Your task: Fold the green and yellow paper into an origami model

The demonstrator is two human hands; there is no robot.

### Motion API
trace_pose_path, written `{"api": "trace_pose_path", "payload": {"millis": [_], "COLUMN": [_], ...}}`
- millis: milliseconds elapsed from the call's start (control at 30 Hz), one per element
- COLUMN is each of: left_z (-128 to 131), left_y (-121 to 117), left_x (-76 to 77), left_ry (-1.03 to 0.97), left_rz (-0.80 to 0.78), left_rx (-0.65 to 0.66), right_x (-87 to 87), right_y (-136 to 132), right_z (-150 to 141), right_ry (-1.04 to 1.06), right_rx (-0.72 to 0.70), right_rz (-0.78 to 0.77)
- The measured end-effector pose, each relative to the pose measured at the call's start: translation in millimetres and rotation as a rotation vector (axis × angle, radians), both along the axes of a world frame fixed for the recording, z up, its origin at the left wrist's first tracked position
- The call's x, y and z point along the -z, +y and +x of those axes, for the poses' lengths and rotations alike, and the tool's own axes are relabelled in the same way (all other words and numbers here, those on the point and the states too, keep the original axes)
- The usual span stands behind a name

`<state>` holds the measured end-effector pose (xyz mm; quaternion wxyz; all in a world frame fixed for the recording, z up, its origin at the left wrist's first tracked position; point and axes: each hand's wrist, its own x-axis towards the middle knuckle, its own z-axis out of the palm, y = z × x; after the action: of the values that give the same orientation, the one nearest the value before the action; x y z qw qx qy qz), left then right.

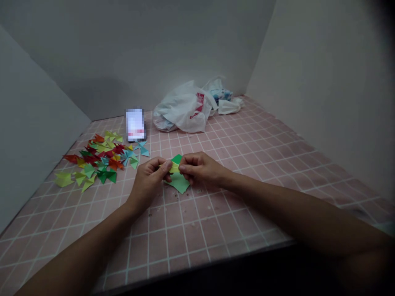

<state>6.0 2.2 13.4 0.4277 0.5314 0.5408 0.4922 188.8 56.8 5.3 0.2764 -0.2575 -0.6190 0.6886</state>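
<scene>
Between my two hands is a small piece of folded yellow paper [175,167]. My left hand [153,172] pinches its left end between thumb and fingers. On the other side, the thumb and fingertips of my right hand [200,167] are closed on its right end. Beneath the hands, green paper sheets [179,183] lie on the table, light green in front and darker green behind; the hands hide part of them. To the left of my hands spreads a pile of folded paper shapes [106,158] in yellow, red, orange, blue and green, looking like origami butterflies.
The table [247,164] has a pink tiled pattern with white lines. Behind the pile stands a phone [135,124] with a lit, blurred screen. White plastic bags [188,109] and a small white packet [228,107] lie at the back. Walls border the left, back and right.
</scene>
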Motion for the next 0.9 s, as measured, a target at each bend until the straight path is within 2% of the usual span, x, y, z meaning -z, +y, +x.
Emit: {"api": "trace_pose_path", "payload": {"millis": [233,467,567,700,800,900], "left_z": [-5,-4,-2,-2,-3,-3], "left_y": [5,6,5,4,4,4], "left_x": [2.1,5.0,4.0,2.8,3.1,4.1], "left_ry": [-0.115,-0.148,-0.149,-0.081,-0.031,-0.075], "left_rz": [-0.094,-0.080,-0.095,-0.093,-0.110,-0.157], "left_rx": [0.094,0.015,0.061,0.091,0.186,0.244], "right_x": [-4.0,0.9,3.6,6.1,7.2,6.8], "right_y": [3,4,2,0,1,2], "right_z": [2,2,1,0,0,0], "right_ry": [-0.043,-0.016,0.016,0.030,0.041,0.025], "right_rx": [0.009,0.068,0.116,0.074,0.064,0.074], "right_rz": [0.088,0.004,-0.017,-0.023,-0.018,-0.020]}}
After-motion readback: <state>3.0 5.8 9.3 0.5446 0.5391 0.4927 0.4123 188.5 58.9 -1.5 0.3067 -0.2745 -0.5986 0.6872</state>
